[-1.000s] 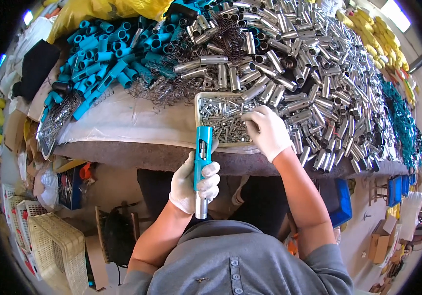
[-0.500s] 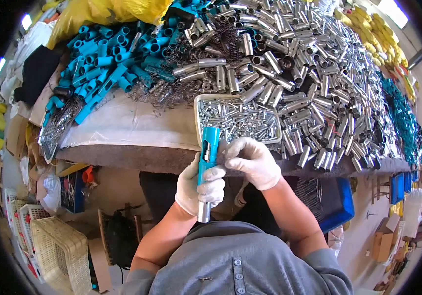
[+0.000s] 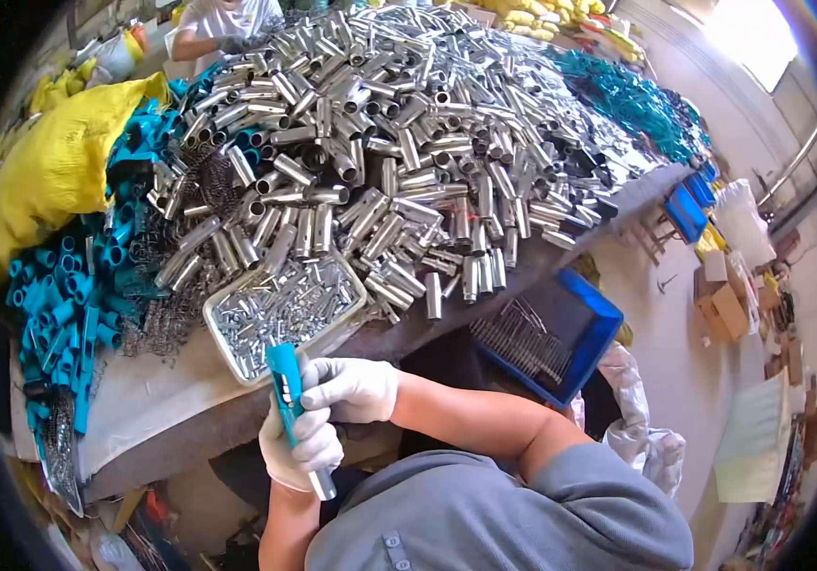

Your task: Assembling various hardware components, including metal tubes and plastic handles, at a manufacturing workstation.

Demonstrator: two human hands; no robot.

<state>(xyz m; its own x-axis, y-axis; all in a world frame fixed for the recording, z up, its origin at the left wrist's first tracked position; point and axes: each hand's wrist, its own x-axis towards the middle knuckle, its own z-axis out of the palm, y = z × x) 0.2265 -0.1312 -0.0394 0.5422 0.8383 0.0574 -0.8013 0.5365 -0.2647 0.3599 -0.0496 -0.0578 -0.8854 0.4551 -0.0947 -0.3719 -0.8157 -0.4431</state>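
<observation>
My gloved left hand (image 3: 299,449) is wrapped round a teal plastic tube (image 3: 282,362), which stands tilted with its top leaning left. A shiny metal tube (image 3: 323,485) sticks out of its lower end, below my fist. Small metal parts show in the slot on the teal tube's side. My gloved right hand (image 3: 356,388) is closed, its fingertips pressed against the teal tube beside that slot; whatever they pinch is hidden. Just beyond the tube's top is a white tray (image 3: 222,344) full of small metal pins or bolts (image 3: 285,306).
A large heap of metal tubes (image 3: 408,152) covers the table. Teal tubes (image 3: 57,285), dark springs (image 3: 166,328) and a yellow sack (image 3: 57,176) lie left. Below the table edge at right stands a blue crate (image 3: 584,328) with metal rods. Another person (image 3: 223,29) works across the heap.
The view has swung to the right, so the heap and tray sit farther left. My right hand has come in against the teal tube's side; my left hand still grips it.
</observation>
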